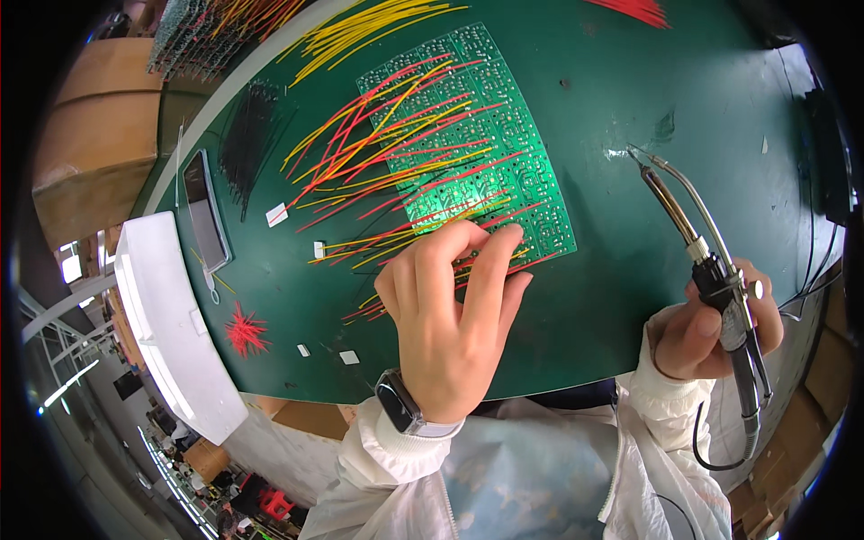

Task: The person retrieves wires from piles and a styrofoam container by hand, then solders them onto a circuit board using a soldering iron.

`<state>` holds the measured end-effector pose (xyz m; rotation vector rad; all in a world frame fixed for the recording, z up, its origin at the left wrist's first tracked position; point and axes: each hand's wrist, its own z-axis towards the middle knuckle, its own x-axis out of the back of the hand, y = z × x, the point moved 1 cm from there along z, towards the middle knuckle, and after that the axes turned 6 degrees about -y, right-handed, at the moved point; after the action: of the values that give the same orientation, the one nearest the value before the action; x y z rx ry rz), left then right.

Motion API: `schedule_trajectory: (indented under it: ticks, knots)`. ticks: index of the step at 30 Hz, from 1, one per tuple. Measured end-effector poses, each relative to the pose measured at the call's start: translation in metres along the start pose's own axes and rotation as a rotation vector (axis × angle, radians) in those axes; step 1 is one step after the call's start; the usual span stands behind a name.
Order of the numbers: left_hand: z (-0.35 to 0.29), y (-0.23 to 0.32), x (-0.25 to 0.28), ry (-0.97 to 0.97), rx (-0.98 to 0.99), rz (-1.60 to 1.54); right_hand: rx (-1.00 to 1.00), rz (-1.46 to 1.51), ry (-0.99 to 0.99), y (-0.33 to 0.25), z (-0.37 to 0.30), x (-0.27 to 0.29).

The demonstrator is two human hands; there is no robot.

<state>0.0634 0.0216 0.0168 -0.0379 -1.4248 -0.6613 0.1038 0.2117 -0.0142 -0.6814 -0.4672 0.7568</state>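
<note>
My left hand (450, 315) reaches over the near part of a green circuit board panel (535, 171). Its fingers are bent and apart, with the fingertips at the red and yellow wires (396, 238) there; I see no wire clearly gripped. Those wires lie in rows across the panel, their loose ends sticking out to the left. In my right hand (711, 328) is a soldering iron (697, 243) with a thin metal feed tube clamped alongside. Its tip points up and away, over the table to the right of the panel, touching no board.
A bundle of yellow wires (360, 31), black wires (247, 135) and short red wires (243, 331) lie on the green table (612, 72). A phone (207, 211) and a white foam tray (171, 315) are at left. Cardboard boxes (99, 135) stand beyond; cables (810, 261) hang at right.
</note>
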Motion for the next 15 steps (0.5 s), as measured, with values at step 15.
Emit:
schedule_trajectory:
  ticks: [15]
  knots:
    - [0.014,-0.015,0.008,-0.073,-0.567,0.224,-0.372,0.220,-0.147,0.004,0.065,-0.030]
